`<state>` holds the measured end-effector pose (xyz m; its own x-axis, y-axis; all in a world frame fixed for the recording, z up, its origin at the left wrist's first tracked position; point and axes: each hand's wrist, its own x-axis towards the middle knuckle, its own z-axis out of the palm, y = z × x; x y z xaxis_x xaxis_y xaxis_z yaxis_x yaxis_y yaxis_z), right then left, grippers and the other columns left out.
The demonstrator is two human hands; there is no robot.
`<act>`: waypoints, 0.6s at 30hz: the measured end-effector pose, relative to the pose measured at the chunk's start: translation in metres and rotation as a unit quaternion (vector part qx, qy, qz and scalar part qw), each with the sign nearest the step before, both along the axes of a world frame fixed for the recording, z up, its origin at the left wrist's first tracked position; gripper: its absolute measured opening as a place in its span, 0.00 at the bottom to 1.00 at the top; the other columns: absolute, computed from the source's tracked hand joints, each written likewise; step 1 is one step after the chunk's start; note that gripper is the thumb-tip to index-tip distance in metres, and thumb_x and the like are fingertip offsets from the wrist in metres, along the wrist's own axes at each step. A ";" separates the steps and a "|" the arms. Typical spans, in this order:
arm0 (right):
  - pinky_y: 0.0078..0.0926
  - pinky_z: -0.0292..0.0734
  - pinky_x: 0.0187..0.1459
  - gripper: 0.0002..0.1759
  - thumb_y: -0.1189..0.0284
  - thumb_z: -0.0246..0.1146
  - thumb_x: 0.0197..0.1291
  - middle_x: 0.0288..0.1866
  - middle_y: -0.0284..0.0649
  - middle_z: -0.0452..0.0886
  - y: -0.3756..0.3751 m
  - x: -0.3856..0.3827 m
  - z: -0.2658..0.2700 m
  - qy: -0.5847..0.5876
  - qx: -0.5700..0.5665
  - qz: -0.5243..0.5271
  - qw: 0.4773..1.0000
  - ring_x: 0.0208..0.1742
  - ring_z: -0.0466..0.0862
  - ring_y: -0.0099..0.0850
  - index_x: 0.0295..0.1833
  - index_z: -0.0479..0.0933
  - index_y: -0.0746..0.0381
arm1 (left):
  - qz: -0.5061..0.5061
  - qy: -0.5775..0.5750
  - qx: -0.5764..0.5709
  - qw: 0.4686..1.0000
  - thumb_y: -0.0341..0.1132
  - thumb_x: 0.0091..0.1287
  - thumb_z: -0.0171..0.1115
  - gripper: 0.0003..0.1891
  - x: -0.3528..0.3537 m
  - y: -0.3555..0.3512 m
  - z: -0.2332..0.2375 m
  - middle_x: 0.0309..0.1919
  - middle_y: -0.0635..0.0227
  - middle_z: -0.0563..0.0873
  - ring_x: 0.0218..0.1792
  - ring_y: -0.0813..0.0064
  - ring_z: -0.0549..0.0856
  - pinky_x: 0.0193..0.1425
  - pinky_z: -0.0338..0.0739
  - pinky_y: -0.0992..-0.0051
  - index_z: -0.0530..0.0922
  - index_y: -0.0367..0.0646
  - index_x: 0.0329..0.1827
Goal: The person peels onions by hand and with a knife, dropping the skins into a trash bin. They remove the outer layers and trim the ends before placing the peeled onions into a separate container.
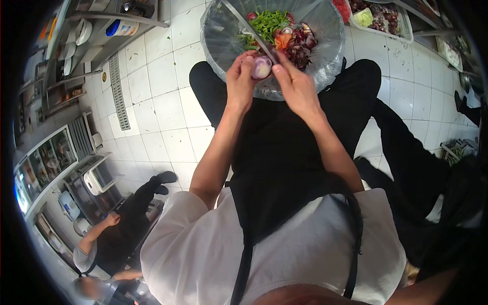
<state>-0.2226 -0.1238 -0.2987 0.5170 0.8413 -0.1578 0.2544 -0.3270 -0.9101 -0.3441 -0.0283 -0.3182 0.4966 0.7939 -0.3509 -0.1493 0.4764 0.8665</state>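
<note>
My left hand [240, 76] grips a cut red onion [262, 68], its pale ringed face turned up toward me. In my right hand [298, 87] is a knife [247, 26], its long blade slanting up and left past the onion's right side. The knife's handle is mostly hidden by my fingers. Both hands are close together over the near rim of a bin lined with a clear plastic bag [216, 38], which stands between my knees. Inside the bin lie green leafy scraps [268, 21], dark red onion skins [301, 49] and an orange piece [282, 40].
A white basket [405, 25] of red onions stands at the upper right. Metal shelving [81, 46] lines the left, beside a floor drain [118, 94]. One person [124, 223] is at the lower left; another person's dark-clothed leg [412, 147] reaches in at the right.
</note>
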 end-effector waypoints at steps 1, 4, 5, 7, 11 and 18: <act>0.48 0.78 0.45 0.27 0.54 0.55 0.71 0.39 0.61 0.83 0.001 0.005 -0.003 -0.010 0.015 -0.019 1.000 0.45 0.83 0.59 0.68 0.74 0.59 | -0.002 -0.001 -0.007 1.000 0.40 0.80 0.45 0.19 0.000 0.000 0.004 0.49 0.59 0.83 0.47 0.68 0.85 0.53 0.84 0.63 0.72 0.34 0.62; 0.43 0.78 0.47 0.29 0.53 0.53 0.72 0.39 0.60 0.84 0.003 0.023 -0.009 -0.007 -0.009 -0.053 0.999 0.46 0.85 0.56 0.69 0.73 0.59 | -0.010 -0.027 -0.023 0.999 0.41 0.80 0.42 0.19 -0.010 0.006 0.000 0.49 0.59 0.81 0.49 0.66 0.85 0.54 0.84 0.59 0.70 0.35 0.62; 0.42 0.78 0.46 0.29 0.53 0.53 0.72 0.39 0.59 0.84 0.003 0.028 -0.008 -0.002 -0.028 -0.059 0.998 0.46 0.85 0.56 0.69 0.73 0.59 | -0.008 -0.029 -0.031 0.999 0.40 0.80 0.42 0.18 -0.010 0.008 -0.002 0.50 0.60 0.80 0.50 0.66 0.84 0.55 0.83 0.58 0.70 0.36 0.62; 0.42 0.78 0.46 0.35 0.50 0.54 0.71 0.34 0.60 0.84 0.004 0.032 0.003 0.020 -0.081 -0.047 0.995 0.44 0.86 0.57 0.71 0.68 0.68 | -0.004 -0.033 -0.048 0.998 0.40 0.79 0.41 0.18 -0.011 0.010 -0.004 0.53 0.60 0.79 0.53 0.66 0.83 0.56 0.82 0.56 0.69 0.37 0.62; 0.43 0.78 0.46 0.44 0.47 0.54 0.70 0.32 0.63 0.82 0.000 0.024 -0.009 0.025 -0.084 -0.032 0.996 0.42 0.86 0.57 0.71 0.60 0.78 | -0.002 -0.044 -0.090 0.995 0.39 0.78 0.46 0.17 -0.009 0.011 -0.004 0.56 0.61 0.77 0.57 0.65 0.80 0.60 0.80 0.53 0.69 0.39 0.62; 0.27 0.74 0.31 0.36 0.53 0.57 0.72 0.22 0.40 0.76 -0.004 0.000 -0.007 0.071 -0.008 0.039 0.997 0.25 0.80 0.29 0.73 0.64 0.70 | 0.036 -0.063 -0.109 0.991 0.37 0.75 0.48 0.15 0.003 0.006 -0.012 0.53 0.60 0.78 0.54 0.66 0.81 0.59 0.79 0.55 0.69 0.39 0.60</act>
